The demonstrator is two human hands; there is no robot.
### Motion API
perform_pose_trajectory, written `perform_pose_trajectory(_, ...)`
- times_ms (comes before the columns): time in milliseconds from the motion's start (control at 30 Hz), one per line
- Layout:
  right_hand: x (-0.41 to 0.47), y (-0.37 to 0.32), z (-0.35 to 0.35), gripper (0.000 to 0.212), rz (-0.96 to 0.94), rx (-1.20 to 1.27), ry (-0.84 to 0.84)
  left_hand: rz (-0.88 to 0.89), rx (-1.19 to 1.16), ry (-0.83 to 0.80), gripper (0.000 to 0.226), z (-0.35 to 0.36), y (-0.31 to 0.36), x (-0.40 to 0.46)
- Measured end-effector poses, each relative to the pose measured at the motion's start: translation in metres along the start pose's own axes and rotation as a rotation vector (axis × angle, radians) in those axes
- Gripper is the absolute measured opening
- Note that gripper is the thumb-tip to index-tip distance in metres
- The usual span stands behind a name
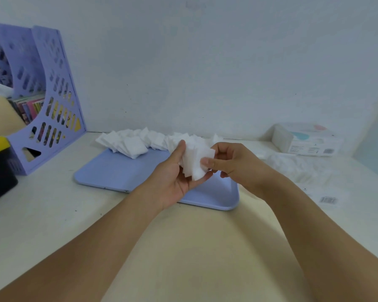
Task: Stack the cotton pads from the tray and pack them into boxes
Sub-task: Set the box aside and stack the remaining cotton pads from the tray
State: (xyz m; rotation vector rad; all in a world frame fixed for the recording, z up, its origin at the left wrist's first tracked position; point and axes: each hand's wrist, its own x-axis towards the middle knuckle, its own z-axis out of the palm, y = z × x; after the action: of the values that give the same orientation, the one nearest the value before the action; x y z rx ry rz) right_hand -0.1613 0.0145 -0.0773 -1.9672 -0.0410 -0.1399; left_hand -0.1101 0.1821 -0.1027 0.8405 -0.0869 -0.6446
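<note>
Above the blue tray (109, 171), the left hand (172, 179) cradles a ragged stack of cotton pads (195, 162) while the right hand (231, 162) pinches its edge. Featherlight, soft and likely to slide apart, they want squeezing across the flat faces.
</note>
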Motion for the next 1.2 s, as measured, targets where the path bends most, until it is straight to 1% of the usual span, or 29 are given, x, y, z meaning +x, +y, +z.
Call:
perform_pose_trajectory(100,0.0015,0.0038,-0.0022,0.028,0.029,0.051,0.015,-0.005,0.056,0.002,0.057,0.0002,-0.0005,0.0000)
perform_pose_trajectory(200,0.0025,0.0065,-0.0015,0.013,0.030,0.039,0.024,-0.014,0.115,-0.026,0.063,0.0008,-0.0025,0.0006)
perform_pose_trajectory(267,0.0030,0.0079,-0.0002,0.009,0.020,0.047,0.054,-0.018,0.114,-0.041,0.064,0.0011,-0.0031,0.0002)
perform_pose_trajectory(500,0.0038,0.0053,-0.0013,0.014,-0.081,-0.022,0.129,0.053,0.124,0.005,0.051,0.0018,-0.0033,0.0019)
perform_pose_trajectory(633,0.0029,0.0020,-0.0039,0.010,-0.149,-0.078,0.148,0.082,0.135,0.003,0.051,0.0011,-0.0023,0.0026)
perform_pose_trajectory(767,0.0022,0.0023,-0.0048,0.009,-0.133,-0.110,0.139,0.074,0.117,-0.009,0.052,0.0004,-0.0021,0.0023)
perform_pose_trajectory(900,0.0015,0.0014,-0.0020,0.007,-0.111,-0.122,0.117,0.082,0.151,-0.034,0.055,0.0005,-0.0034,0.0039)
perform_pose_trajectory(1033,0.0023,0.0022,0.0013,0.014,-0.072,-0.044,0.133,0.105,0.191,-0.055,0.055,0.0014,-0.0053,0.0040)
perform_pose_trajectory(1200,0.0029,0.0029,0.0038,0.016,-0.029,0.050,0.176,0.114,0.222,-0.053,0.060,0.0013,-0.0070,0.0038)
